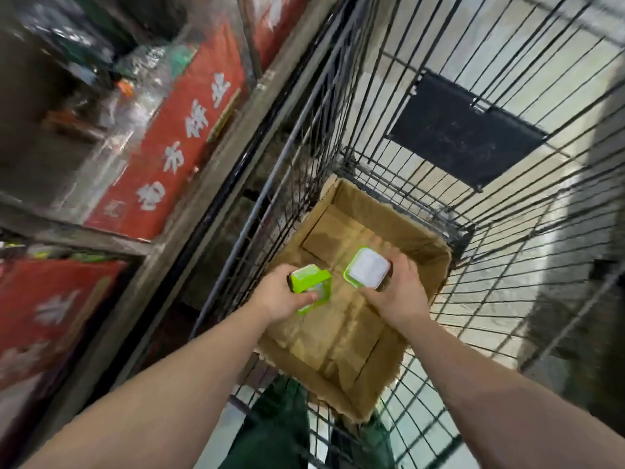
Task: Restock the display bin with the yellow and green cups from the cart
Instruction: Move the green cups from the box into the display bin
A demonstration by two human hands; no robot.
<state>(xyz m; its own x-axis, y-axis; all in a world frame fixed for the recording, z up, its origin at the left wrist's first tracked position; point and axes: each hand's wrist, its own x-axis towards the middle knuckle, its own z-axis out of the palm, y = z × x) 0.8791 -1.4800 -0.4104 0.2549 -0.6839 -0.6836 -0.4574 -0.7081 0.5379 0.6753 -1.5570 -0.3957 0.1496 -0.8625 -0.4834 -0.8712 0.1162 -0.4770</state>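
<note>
Both arms reach down into a black wire cart [422, 137] whose floor is lined with an open cardboard box [341, 333]. The left hand [282, 296] has its fingers and thumb curled round a green cup [313, 286], which lies tilted on its side, its white lid end facing down and toward the person. The cup sits just above the box's left part, with the thumb pressed across its near edge. The right hand [395, 292] grips a 2nd green cup [367, 267] with a white top [368, 269], held roughly upright with that top facing the camera; the fingers wrap its right side and the thumb lies along its near edge. The 2 cups are near each other but apart, with bare cardboard showing between them, and each lies just beyond its hand, further from the person's body.

To the left of the cart stands a metal-framed display shelf [189, 211] carrying red banners [169, 140] with white characters; its contents are blurred. Dark green trousers [270, 424] show through the cart's wires at the bottom. A black panel [463, 130] hangs on the cart's far wall.
</note>
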